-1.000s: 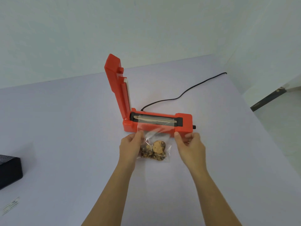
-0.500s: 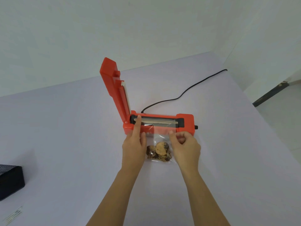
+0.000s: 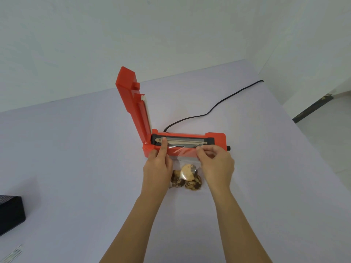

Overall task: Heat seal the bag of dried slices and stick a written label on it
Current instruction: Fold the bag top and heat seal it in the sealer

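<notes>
Head view, near to far. Two bare forearms reach from the bottom edge over one pale table (image 3: pixel 76 158). At the near left corner lies one striped sheet (image 3: pixel 13 256) (its markings too small to read), and beyond it, at the left edge, stands one black box (image 3: pixel 10 213), well apart from the work.

At centre lies one clear bag (image 3: pixel 187 153), its bottom toward the person. It holds the dried slices (image 3: pixel 187 177): one pale slice on top of several darker ones (the exact count cannot be told). The bag's open top edge lies up over the front of the one orange heat sealer (image 3: pixel 216 138) and onto its single sealing strip (image 3: pixel 186 142).

The left hand (image 3: pixel 157 166) lies back-up at the bag's left side, one index finger (image 3: pixel 163 147) stretched straight and pressing the bag's top left corner onto the strip; its other fingers are hidden. The right hand (image 3: pixel 216 164) pinches the bag's top right edge between thumb and index fingertip, the other fingers curled.

The sealer's lid (image 3: pixel 131 103) stands raised, nearly upright, hinged at the left end. One black knob (image 3: pixel 228 148) juts from the right end. One black cable (image 3: pixel 218 105) runs from the sealer's rear to the table's far right edge, before a plain wall (image 3: pixel 171 35).
</notes>
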`<action>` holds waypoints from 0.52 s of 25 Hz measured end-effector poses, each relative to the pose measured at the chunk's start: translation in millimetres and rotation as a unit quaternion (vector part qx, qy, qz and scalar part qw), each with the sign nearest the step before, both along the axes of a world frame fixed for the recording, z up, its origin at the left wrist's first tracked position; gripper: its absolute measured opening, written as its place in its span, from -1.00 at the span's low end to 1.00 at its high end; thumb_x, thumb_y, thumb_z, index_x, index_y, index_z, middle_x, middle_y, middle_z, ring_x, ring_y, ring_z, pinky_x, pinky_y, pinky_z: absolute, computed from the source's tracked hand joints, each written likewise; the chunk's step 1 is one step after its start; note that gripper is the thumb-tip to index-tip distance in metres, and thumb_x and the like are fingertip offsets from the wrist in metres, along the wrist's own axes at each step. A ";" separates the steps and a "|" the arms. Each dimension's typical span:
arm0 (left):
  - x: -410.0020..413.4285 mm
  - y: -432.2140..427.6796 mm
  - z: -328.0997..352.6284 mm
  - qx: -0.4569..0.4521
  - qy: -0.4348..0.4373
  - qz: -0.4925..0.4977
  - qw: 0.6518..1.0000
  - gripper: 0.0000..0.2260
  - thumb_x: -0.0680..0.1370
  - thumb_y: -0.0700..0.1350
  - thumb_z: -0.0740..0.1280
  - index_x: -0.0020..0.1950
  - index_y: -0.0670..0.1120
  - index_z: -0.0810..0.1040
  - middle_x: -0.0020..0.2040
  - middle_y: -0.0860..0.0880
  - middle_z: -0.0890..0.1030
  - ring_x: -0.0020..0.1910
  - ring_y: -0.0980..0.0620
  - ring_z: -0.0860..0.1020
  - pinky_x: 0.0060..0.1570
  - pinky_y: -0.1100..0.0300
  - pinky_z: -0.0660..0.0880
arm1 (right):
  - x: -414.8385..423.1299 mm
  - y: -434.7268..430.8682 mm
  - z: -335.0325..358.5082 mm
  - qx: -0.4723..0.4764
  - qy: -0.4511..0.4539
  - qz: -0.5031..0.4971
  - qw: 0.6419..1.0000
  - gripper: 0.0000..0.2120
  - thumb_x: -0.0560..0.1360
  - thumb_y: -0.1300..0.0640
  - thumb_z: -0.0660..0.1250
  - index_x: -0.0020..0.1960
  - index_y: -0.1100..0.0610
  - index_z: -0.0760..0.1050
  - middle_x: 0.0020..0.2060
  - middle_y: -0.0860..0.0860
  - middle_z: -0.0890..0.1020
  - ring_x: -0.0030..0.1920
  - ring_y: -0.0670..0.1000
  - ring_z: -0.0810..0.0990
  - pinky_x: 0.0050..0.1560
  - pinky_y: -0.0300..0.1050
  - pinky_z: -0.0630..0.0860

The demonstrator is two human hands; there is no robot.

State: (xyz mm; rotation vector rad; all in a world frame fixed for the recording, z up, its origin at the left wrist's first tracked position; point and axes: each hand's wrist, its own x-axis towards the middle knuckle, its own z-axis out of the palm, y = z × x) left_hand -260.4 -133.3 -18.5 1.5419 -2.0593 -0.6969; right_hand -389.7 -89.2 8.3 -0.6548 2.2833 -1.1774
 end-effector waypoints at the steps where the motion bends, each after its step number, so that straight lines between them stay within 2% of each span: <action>1: 0.2 -0.3 -0.7 -0.003 -0.003 -0.003 1.000 -0.57 0.57 -0.25 0.22 0.45 -0.13 0.28 0.04 -0.27 0.55 -0.15 -0.18 0.55 -0.06 -0.04 0.55 | 0.8 0.8 -1.6 -0.011 0.002 0.001 1.000 -0.88 0.45 0.04 0.39 -0.08 0.06 0.62 -0.26 -0.08 0.65 -0.23 -0.16 0.58 -0.27 -0.38 0.40; 8: 0.4 -2.1 -0.5 -0.002 -0.020 -0.009 1.000 -0.57 0.57 -0.26 0.22 0.44 -0.15 0.29 0.01 -0.28 0.55 -0.19 -0.18 0.53 -0.13 -0.03 0.54 | 2.1 2.5 -10.2 -0.071 0.010 0.015 0.997 -0.91 0.45 0.09 0.40 -0.08 0.06 0.64 -0.26 -0.08 0.67 -0.20 -0.15 0.62 -0.21 -0.37 0.46; 13: 1.1 -4.3 0.1 0.008 -0.030 -0.007 0.999 -0.57 0.58 -0.23 0.19 0.46 -0.13 0.26 0.10 -0.28 0.53 -0.12 -0.21 0.54 -0.06 -0.05 0.54 | 4.3 4.5 -11.3 -0.114 -0.001 0.021 0.993 -0.95 0.46 0.11 0.39 -0.09 0.03 0.62 -0.26 -0.16 0.65 -0.22 -0.16 0.62 -0.18 -0.36 0.50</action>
